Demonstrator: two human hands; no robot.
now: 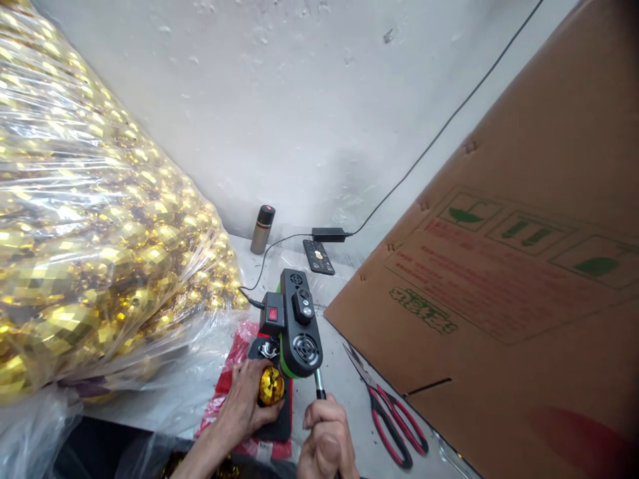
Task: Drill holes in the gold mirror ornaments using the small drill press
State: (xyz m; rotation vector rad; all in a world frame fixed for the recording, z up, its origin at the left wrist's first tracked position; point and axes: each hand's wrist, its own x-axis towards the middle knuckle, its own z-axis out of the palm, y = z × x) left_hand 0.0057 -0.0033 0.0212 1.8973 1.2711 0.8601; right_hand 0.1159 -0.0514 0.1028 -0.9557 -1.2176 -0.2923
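My left hand [246,396] is closed around a shiny gold bauble [271,386], thumb and fingers on its sides. The bauble sits low over the black base plate [277,431], by the front of a small black and green bench machine [301,326]. This machine has round vents, a knob and a side box with a red switch [272,314]. My right hand [327,432] is wrapped around a lever handle [320,384], whose metal shaft runs up to the machine's right side. The handle's grip is mostly hidden in my fist.
A clear plastic bag of gold baubles [100,219] fills the left. Black and red scissors [389,412] lie at the right, beside a large cardboard box [489,279]. Behind stand a bottle [262,229], a phone [318,257] and a power adapter [329,234] with its cable.
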